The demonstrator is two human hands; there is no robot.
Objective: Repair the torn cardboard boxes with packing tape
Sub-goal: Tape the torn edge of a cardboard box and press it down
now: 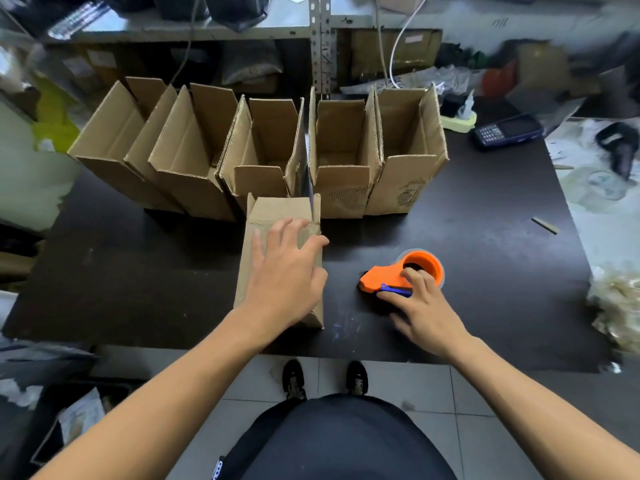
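A closed cardboard box (270, 216) lies lengthwise on the black table (138, 271) in front of me. My left hand (287, 268) rests on top of it with fingers spread and straight. To its right sits an orange tape dispenser (391, 275) with a roll of clear tape and a blue tab. My right hand (422, 306) is on the dispenser, fingers curled over its handle and into the roll's core. Behind stands a row of several open cardboard boxes (263, 150), flaps up, some with torn faces.
A dark handheld device (507, 130) and a pale tray (457, 121) lie at the table's back right. Metal shelving (322, 43) stands behind the boxes. Plastic bags (613, 299) crowd the right edge. A small stick (545, 225) lies on the table's right part.
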